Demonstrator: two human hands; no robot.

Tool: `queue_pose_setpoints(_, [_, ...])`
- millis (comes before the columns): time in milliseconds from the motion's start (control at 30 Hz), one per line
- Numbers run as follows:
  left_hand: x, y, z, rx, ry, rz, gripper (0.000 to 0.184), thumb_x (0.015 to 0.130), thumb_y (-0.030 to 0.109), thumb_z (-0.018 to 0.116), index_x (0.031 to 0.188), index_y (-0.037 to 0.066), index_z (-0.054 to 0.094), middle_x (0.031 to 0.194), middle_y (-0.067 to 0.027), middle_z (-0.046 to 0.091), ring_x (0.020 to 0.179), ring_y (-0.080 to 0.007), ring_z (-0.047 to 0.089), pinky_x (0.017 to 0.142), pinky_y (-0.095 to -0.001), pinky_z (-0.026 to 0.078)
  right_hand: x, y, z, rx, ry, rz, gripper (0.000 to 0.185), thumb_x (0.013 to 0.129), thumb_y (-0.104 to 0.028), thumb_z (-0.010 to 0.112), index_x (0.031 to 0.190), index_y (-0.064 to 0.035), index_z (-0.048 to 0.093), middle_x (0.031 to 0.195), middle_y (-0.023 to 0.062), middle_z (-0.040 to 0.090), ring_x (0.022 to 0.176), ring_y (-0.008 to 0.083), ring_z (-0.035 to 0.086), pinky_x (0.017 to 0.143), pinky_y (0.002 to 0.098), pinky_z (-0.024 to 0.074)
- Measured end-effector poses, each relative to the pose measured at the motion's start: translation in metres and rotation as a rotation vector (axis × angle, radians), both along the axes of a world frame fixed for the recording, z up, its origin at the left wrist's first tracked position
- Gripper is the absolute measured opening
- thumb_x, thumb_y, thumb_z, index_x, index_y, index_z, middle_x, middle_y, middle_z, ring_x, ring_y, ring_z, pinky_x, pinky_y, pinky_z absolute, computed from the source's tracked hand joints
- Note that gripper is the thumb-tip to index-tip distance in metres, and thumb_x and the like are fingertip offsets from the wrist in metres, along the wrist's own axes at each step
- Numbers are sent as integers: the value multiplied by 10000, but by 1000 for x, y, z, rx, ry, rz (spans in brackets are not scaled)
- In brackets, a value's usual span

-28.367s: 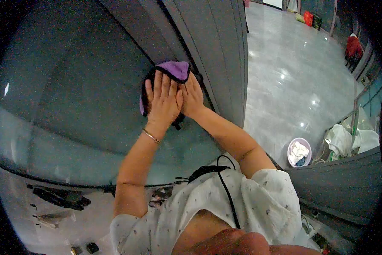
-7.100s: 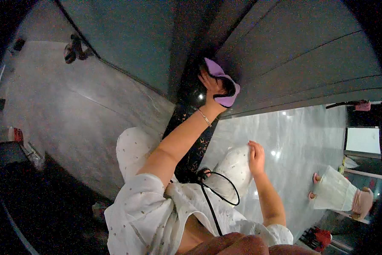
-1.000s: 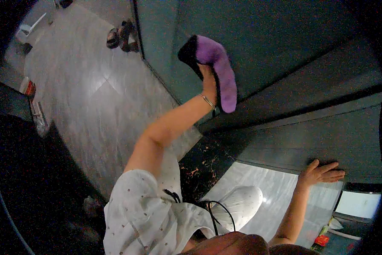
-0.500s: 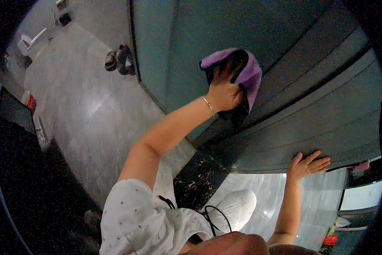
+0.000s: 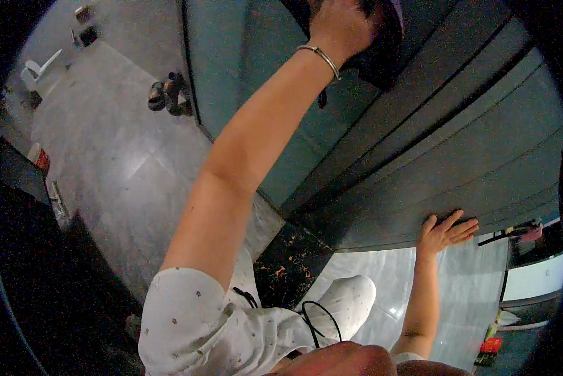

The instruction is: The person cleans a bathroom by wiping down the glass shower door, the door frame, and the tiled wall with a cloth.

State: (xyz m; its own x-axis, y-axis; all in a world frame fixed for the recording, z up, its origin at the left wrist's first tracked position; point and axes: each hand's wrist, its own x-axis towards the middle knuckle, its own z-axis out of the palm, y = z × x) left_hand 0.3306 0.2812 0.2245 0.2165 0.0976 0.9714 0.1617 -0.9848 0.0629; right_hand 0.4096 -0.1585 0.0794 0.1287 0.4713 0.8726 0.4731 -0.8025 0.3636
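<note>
My left hand (image 5: 343, 26), with a bracelet on its wrist, is at the top edge, its fingertips cut off by the frame. It holds the black and purple cloth (image 5: 381, 53) against the dark glass panel (image 5: 222, 56); mostly the cloth's black side shows, with a thin purple edge. Lower right, my right hand (image 5: 445, 233) is spread, its fingers lying on the grey ribbed frame (image 5: 457, 169) near its lower edge, holding nothing.
A black speckled stone strip (image 5: 291, 260) crosses the floor between my knees. Shoes (image 5: 168, 94) stand on grey tiles (image 5: 125, 144) beyond the glass. A red item (image 5: 491, 346) lies far lower right. A dark surface (image 5: 49, 269) fills the lower left.
My left hand has swept with the cloth up along the glass to the top edge, and the arm is stretched further. My right hand has stayed on the grey frame, slightly further left in view.
</note>
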Motion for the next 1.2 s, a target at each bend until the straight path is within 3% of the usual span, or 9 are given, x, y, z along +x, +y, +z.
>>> queue_pose_setpoints(67, [-2,-7,-5,-65,-29,-10,571,897,298,456,1344,-42,351,1363,-253,376,1274,-403,335,1051,-463,283,0,2,0,17,5,-2,666,944,-533,282,1444,-97,224,1491,268,51,1366,473,47,1043,642,57])
queue_pose_setpoints(133, [-10,-26,-17,-126,-292,-147,330,794,324,584,924,21,577,910,-230,583,865,-399,556,776,-480,456,-4,-2,-3,16,9,-14,653,947,-525,282,1444,-103,231,1491,267,59,1366,471,52,1048,633,64])
queue_pose_setpoints(167, [-16,-38,-29,-123,-293,-148,330,794,324,584,924,21,577,910,-230,583,865,-399,556,776,-480,456,-5,-3,-4,20,8,-14,653,947,-525,282,1444,-103,231,1491,267,59,1366,471,52,1048,633,64])
queue_pose_setpoints(333, [-35,-77,-117,-310,190,-14,261,739,267,597,742,6,598,776,-227,592,773,-410,565,768,-493,450,-4,-1,-3,25,-2,2,646,950,-514,288,1447,-106,225,1489,267,71,1365,472,61,1052,626,68])
queue_pose_setpoints(700, [-62,-75,-229,-575,775,-27,292,738,313,574,778,30,636,793,-189,624,756,-387,610,703,-491,499,-4,2,1,23,28,12,622,951,-489,304,1443,-113,238,1486,269,89,1363,469,78,1056,619,67])
queue_pose_setpoints(800, [-66,-61,-194,-671,733,-85,311,751,286,579,875,5,624,907,-200,607,900,-389,576,817,-474,473,-4,3,2,29,21,14,608,951,-481,305,1436,-116,255,1485,267,102,1362,470,88,1060,611,71])
queue_pose_setpoints(900, [-43,-21,-137,-669,456,-199,410,808,248,548,1076,-60,578,1264,-309,434,1285,-506,221,1088,-513,199,-4,8,6,22,21,23,606,944,-476,330,1430,-125,244,1476,290,100,1351,497,91,1055,638,80])
queue_pose_setpoints(1000, [-26,22,-74,-552,11,-283,597,843,296,546,1294,-54,372,1375,-290,303,1289,-481,233,1075,-527,216,-6,14,9,24,-10,5,608,956,-478,295,1429,-97,268,1482,269,114,1359,472,95,1066,600,77])
queue_pose_setpoints(1200, [0,142,21,-121,482,555,472,891,279,459,1338,132,425,1404,-235,313,1297,-455,260,1076,-555,200,-14,14,12,14,-20,-20,605,958,-472,299,1431,-95,263,1485,264,106,1362,465,94,1068,598,78])
